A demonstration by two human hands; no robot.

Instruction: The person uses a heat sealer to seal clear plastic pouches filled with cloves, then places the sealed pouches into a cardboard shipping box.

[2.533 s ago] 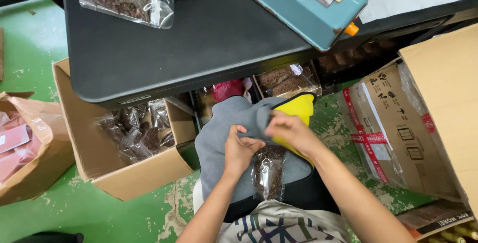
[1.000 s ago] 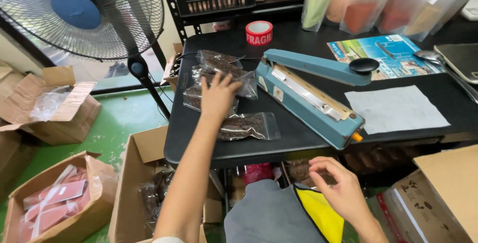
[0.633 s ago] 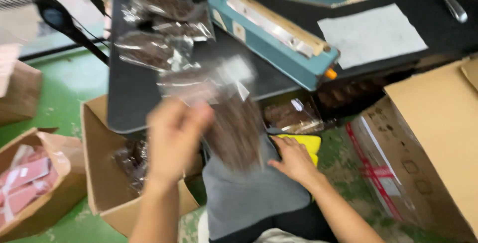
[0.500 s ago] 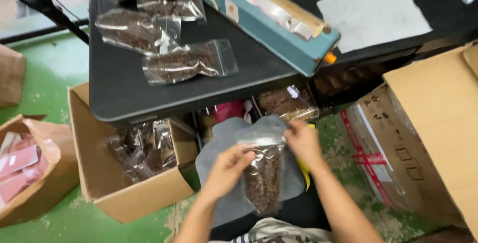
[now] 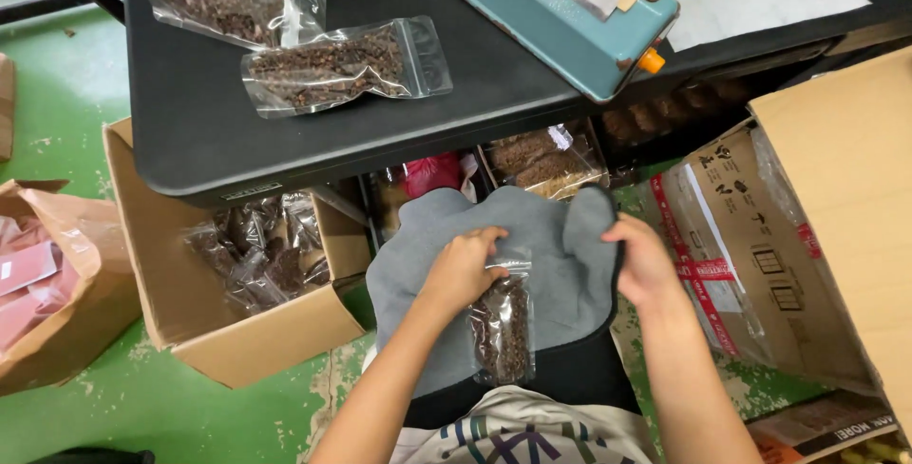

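While the camera looks straight down from head height, a black table fills the upper part of the view, standing over a green floor. At the right stands a big open cardboard box, and at the left under the table edge a smaller cardboard carton holds clear bags of dark brown pieces. On the table lies a teal heat sealer, and beside it, well apart from the hands, two filled clear pouches. Below the table, across the person's lap, spreads a grey cloth. The right hand is closed on the cloth's right edge, folding it upward. The left hand presses down with fingers curled together on the top of a small clear zip bag of brown pieces, which lies upright on the cloth in the middle of the lap
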